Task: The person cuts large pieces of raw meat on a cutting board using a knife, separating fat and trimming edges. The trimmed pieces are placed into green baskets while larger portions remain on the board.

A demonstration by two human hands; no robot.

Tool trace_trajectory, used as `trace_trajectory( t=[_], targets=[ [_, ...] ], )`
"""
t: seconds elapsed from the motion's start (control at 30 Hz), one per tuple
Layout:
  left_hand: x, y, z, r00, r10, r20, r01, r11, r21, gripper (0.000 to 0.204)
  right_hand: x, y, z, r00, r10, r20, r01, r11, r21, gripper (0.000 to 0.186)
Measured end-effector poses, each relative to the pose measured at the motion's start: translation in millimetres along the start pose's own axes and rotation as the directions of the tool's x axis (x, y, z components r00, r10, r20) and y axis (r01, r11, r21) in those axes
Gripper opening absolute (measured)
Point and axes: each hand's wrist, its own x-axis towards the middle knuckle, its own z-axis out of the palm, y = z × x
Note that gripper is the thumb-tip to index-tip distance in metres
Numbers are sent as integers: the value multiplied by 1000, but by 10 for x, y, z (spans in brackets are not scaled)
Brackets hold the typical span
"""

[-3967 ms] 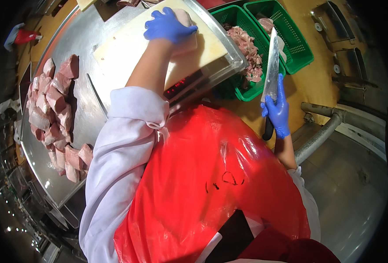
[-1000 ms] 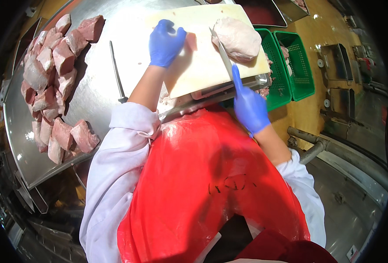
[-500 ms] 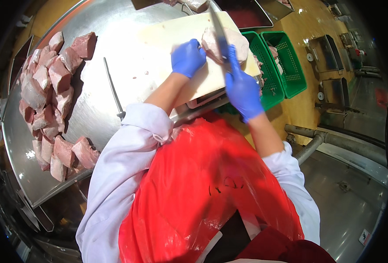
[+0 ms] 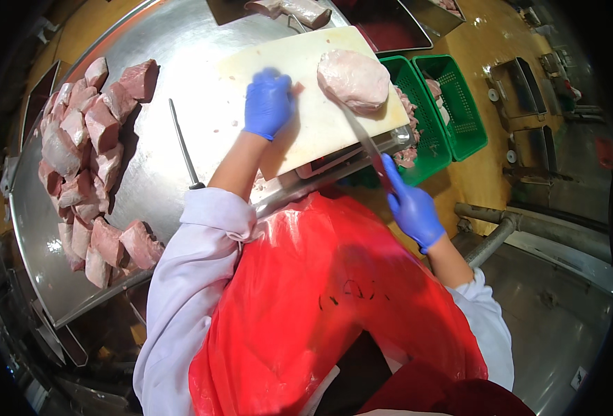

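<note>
On the white cutting board [image 4: 299, 132], the left hand [image 4: 268, 102] is resting with its gloved fingers curled together against the bare surface, holding nothing, while a pale slab of meat [image 4: 353, 80] is lying just beside it toward the board's far right corner. Near the board's front edge, the right hand [image 4: 412, 208] is gripping a knife [image 4: 365, 142] by the handle, fingers wrapped tight, its blade reaching up to the meat. Chunks of meat [image 4: 88, 159] are sitting piled on the steel table [image 4: 161, 173] well to the left, beside a sharpening steel [image 4: 184, 147], and green crates [image 4: 448, 104] are standing to the right.

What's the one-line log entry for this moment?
left hand: flat on cutting board | right hand: gripping knife | blade tip at meat slab
</note>
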Motion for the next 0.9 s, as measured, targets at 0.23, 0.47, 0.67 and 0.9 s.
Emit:
trace_trajectory(
  t=[0.23,0.47,0.67,0.9],
  targets=[
    [-69,212,-92,891,-162,424,334,867,-371,17,-716,801,-163,925,372,-72,-278,795,540,79],
    [1070,1603,562,869,-34,493,311,813,-492,32,-655,1308,28,854,507,-119,-195,524,829,83],
    [1287,1893,865,883,-84,462,26,991,129,71,-596,1792,127,863,494,-104,-135,425,895,84],
    [960,1419,544,730,121,672,-384,887,258,87,-179,2227,163,895,421,-149,-11,355,935,76]
  ],
)
